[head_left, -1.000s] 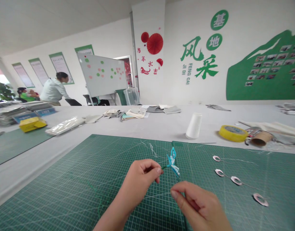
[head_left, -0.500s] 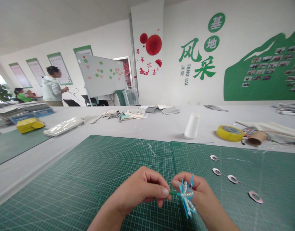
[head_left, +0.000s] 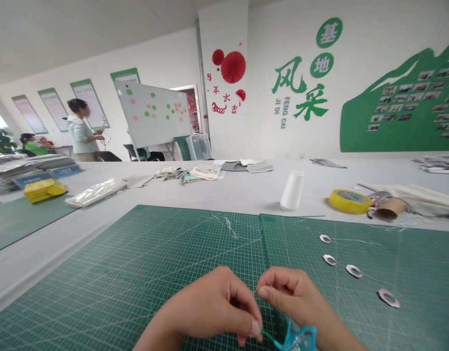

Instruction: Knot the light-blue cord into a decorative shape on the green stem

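Note:
At the bottom, my left hand (head_left: 213,307) pinches the thin green stem (head_left: 267,335) of a blue beaded flower (head_left: 296,339) between thumb and fingertips. The flower tilts down to the right, and the frame's lower edge cuts it off. Above it, my right hand (head_left: 295,297) has its fingers curled and thumb pressed against the index finger; anything in that pinch is too small to make out. Both hands are over two green cutting mats (head_left: 195,243) that meet. Several small pinkish rings (head_left: 389,298) with threads lie to the right.
A white thread cone (head_left: 292,190), a yellow tape roll (head_left: 350,201) and a cardboard tube (head_left: 391,208) stand beyond the mats. Fabric pieces (head_left: 206,171), a plastic-wrapped pack (head_left: 96,192) and a yellow box (head_left: 45,190) lie leftward. A person (head_left: 81,129) stands at the back left.
The flower has swung down and turned, now showing more of its blue outer side. My left hand has lowered slightly. My right hand has lifted away from the stem. The person behind has shifted a little.

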`<state>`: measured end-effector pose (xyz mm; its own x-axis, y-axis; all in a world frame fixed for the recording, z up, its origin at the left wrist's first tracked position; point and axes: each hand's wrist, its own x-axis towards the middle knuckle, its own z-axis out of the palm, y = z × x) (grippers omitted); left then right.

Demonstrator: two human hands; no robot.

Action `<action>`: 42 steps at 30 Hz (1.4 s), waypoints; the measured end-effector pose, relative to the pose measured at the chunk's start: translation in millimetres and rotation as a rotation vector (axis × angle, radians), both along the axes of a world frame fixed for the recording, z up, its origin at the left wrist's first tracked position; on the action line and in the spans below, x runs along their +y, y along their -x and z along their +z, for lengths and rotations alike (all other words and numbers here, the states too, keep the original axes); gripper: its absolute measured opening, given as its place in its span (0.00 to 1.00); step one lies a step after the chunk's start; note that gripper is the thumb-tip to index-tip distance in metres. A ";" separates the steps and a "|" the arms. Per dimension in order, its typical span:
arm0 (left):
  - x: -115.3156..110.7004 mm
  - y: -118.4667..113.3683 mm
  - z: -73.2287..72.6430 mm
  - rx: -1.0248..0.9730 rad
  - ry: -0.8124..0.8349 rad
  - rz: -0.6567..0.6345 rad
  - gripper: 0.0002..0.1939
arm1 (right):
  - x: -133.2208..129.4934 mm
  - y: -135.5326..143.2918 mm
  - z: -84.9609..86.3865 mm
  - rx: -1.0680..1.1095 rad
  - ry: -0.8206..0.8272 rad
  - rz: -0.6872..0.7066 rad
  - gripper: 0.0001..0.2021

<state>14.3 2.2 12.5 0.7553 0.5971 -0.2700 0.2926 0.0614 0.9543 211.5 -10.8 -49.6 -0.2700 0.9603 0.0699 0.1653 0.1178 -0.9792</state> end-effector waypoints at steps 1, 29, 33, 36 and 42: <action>-0.9 0.2 -0.2 0.042 -0.036 -0.005 0.05 | -1.0 -1.2 2.1 -0.003 0.000 0.001 0.17; 6.0 -3.4 5.8 0.152 -0.451 0.495 0.11 | -34.4 17.4 22.2 -0.378 -0.492 -0.093 0.11; 6.8 -0.3 9.1 0.054 -0.371 0.484 0.10 | -34.6 21.0 19.1 -0.318 -0.430 -0.118 0.12; 6.1 1.3 12.2 -0.022 -0.221 0.471 0.09 | -32.9 22.8 14.3 -0.279 -0.368 -0.144 0.14; 4.0 3.8 14.0 -0.193 0.058 0.365 0.09 | -21.8 19.3 9.1 -0.140 -0.151 -0.135 0.15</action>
